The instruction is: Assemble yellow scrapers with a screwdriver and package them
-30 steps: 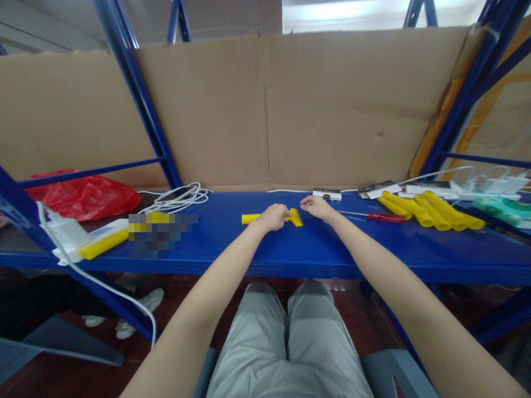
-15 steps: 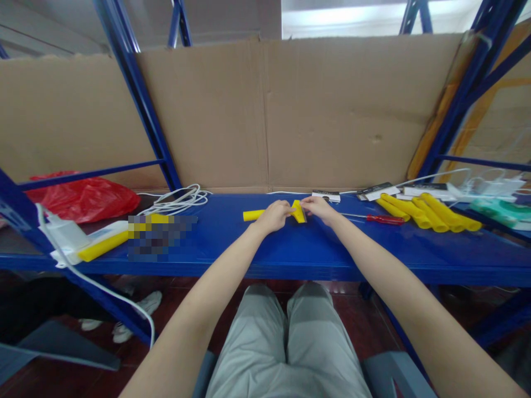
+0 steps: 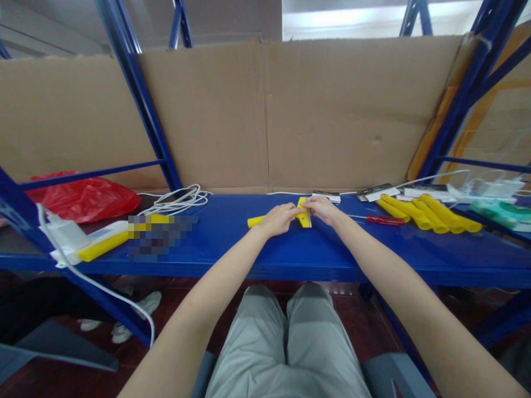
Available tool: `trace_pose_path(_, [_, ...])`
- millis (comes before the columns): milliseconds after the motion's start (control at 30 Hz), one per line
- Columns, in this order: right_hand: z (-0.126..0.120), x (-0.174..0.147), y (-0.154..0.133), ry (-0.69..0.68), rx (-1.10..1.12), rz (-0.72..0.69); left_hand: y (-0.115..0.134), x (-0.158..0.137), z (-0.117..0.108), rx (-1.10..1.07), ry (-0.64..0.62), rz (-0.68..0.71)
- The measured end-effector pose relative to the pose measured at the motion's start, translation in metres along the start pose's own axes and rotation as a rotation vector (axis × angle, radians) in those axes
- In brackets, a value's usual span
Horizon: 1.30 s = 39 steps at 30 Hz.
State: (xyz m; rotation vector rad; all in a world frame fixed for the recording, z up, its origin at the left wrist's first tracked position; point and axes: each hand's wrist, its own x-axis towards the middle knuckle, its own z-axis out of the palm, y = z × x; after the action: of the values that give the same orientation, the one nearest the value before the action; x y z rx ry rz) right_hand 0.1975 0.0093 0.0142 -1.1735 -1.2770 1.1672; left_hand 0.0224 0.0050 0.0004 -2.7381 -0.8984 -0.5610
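A yellow scraper (image 3: 304,219) with a wide head and a metal blade edge lies across my grip, just above the blue shelf. My left hand (image 3: 281,219) is closed around its handle, whose yellow end sticks out to the left. At the head, my right hand (image 3: 322,209) pinches near the blade edge with thumb and fingertips. The fingers hide part of the head and the middle of the handle. To the right of my right hand lies a screwdriver (image 3: 385,220) with a red handle, its shaft pointing left.
Several yellow handles (image 3: 431,213) lie at the right, by black-and-white packets (image 3: 375,191). A red plastic bag (image 3: 83,196), coiled white cable (image 3: 178,200) and a white adapter (image 3: 66,232) are at the left. Cardboard (image 3: 265,116) walls the back of the blue shelf (image 3: 224,249).
The scraper and both hands have shifted slightly to the right. The scraper head has turned so that its blade edge stands more upright in view.
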Motion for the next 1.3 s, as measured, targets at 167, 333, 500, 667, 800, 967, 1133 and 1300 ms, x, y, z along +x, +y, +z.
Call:
trace_pose_path(167, [0.001, 0.001, 0.004, -0.005, -0.052, -0.014, 0.002, -0.001, 0.000, -0.017, -0.098, -0.045])
trace_pose_path(333, [0.003, 0.003, 0.003, -0.006, -0.153, -0.049, 0.002, 0.000, -0.001, 0.024, -0.118, -0.081])
trace_pose_path(500, [-0.022, 0.012, -0.002, 0.333, -0.490, -0.239, 0.000, 0.000, -0.004, 0.031, -0.111, -0.125])
trace_pose_path(667, [-0.067, 0.015, 0.005, 0.538, -1.140, -0.121, -0.002, 0.000, -0.006, 0.003, -0.105, -0.135])
trace_pose_path(800, [-0.079, 0.015, 0.010, 0.446, -1.238, 0.073, -0.002, 0.000, -0.006, -0.015, -0.078, -0.130])
trace_pose_path(967, [-0.080, 0.017, 0.011, 0.377, -1.272, 0.156, -0.004, 0.000, -0.005, -0.018, -0.083, -0.141])
trace_pose_path(1133, [-0.086, 0.021, 0.016, 0.363, -1.297, 0.206, -0.006, 0.000, -0.002, -0.015, -0.055, -0.135])
trace_pose_path(1300, [-0.091, 0.021, 0.018, 0.372, -1.296, 0.230, -0.007, 0.000, 0.000, -0.010, -0.060, -0.144])
